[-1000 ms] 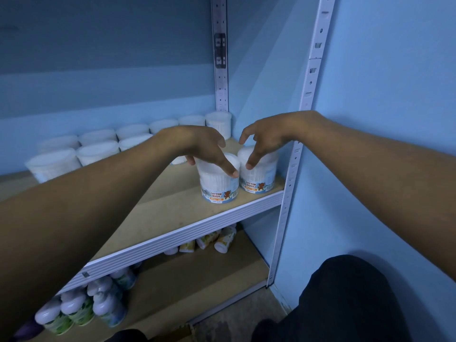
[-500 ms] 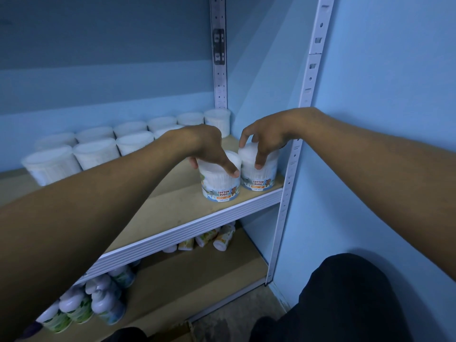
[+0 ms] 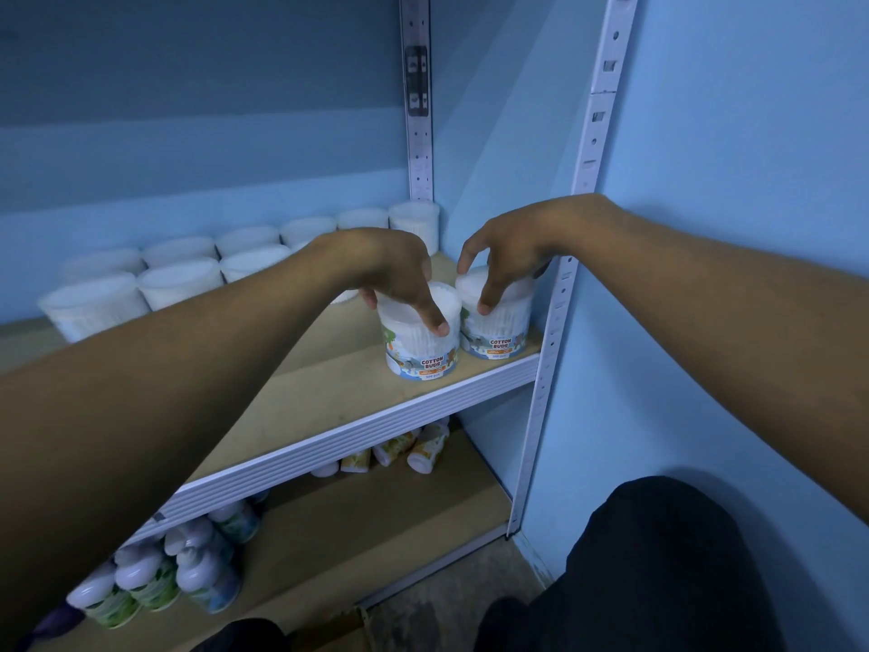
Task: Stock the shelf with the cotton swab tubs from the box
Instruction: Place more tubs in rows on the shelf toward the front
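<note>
Tubs labelled "COTTON BUDS": left hand [image 3: 395, 275] grips one [image 3: 420, 343], right hand [image 3: 505, 256] grips other [image 3: 499, 328].

pale blue painted walls [image 3: 733, 228] meet in a corner, dimly lit. white perforated metal uprights [image 3: 597, 134] carry a tan board lower shelf [image 3: 376, 524] above a rough grey concrete floor [image 3: 451, 600].

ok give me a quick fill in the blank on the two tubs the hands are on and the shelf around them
1. The left hand grips the left tub from ____.
2. The label on the right tub, under the right hand, reads COTTON ____.
3. Both tubs stand at the shelf's ____ edge.
4. The rows of tubs at the back stand ____.

Missing words: above; BUDS; front; upright
</note>
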The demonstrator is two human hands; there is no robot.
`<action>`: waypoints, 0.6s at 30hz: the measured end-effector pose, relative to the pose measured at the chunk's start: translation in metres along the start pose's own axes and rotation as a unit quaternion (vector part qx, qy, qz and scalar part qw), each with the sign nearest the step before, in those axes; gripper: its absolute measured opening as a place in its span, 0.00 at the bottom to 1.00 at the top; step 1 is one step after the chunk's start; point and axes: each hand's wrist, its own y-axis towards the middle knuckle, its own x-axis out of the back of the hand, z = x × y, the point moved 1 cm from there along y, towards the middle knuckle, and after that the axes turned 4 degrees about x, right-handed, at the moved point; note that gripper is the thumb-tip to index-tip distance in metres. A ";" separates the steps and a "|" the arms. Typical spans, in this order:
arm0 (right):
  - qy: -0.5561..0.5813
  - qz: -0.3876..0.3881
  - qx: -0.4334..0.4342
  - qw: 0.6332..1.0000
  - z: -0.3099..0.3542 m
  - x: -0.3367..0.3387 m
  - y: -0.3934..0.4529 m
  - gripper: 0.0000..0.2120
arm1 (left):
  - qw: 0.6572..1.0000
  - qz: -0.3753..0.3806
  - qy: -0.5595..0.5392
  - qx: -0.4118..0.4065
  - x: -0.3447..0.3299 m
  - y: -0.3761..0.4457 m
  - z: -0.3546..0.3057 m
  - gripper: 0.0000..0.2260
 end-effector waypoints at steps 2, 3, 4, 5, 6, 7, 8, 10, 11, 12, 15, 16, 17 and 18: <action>0.008 0.004 0.002 1.000 -0.001 0.000 -0.002 0.32 | 1.000 -0.002 -0.004 0.004 0.000 0.000 -0.001 0.42; 0.010 0.005 0.004 1.000 -0.002 0.000 -0.003 0.32 | 1.000 -0.002 -0.004 0.008 0.000 0.000 -0.001 0.42; 0.010 0.005 0.006 1.000 -0.002 0.000 -0.003 0.32 | 1.000 -0.005 -0.002 0.013 0.000 -0.001 -0.001 0.43; 0.009 0.006 0.008 1.000 -0.002 0.000 -0.004 0.31 | 1.000 -0.008 0.003 0.018 0.000 -0.002 -0.002 0.43; 0.007 0.007 0.009 1.000 -0.002 0.000 -0.004 0.31 | 1.000 -0.012 0.006 0.023 0.000 -0.002 -0.003 0.44; 0.006 0.009 0.010 1.000 -0.002 0.000 -0.004 0.32 | 0.999 -0.014 0.009 0.027 0.000 -0.003 -0.004 0.44; 0.006 0.009 0.010 1.000 -0.003 0.000 -0.004 0.32 | 0.999 -0.016 0.011 0.028 0.000 -0.003 -0.005 0.44; 0.007 0.008 0.011 1.000 -0.003 -0.001 -0.003 0.31 | 0.999 -0.017 0.013 0.031 0.001 -0.003 -0.006 0.44; 0.006 0.009 0.012 1.000 -0.003 -0.001 -0.003 0.31 | 0.999 -0.017 0.010 0.032 0.001 -0.003 -0.005 0.43; 0.004 0.008 0.013 1.000 -0.003 -0.002 -0.003 0.31 | 0.999 -0.015 0.005 0.033 0.000 -0.002 -0.005 0.43; 0.004 0.008 0.015 1.000 -0.003 -0.002 -0.004 0.31 | 0.999 -0.008 -0.004 0.034 0.000 -0.001 -0.005 0.44; 0.006 0.008 0.016 1.000 -0.003 -0.002 -0.004 0.31 | 0.999 -0.007 -0.007 0.036 0.000 -0.001 -0.005 0.45; 0.006 0.009 0.017 1.000 -0.003 -0.002 -0.004 0.31 | 0.999 -0.005 -0.009 0.036 0.001 -0.001 -0.006 0.45; 0.006 0.009 0.018 1.000 -0.003 -0.002 -0.004 0.30 | 0.999 -0.005 -0.008 0.036 0.001 -0.001 -0.006 0.45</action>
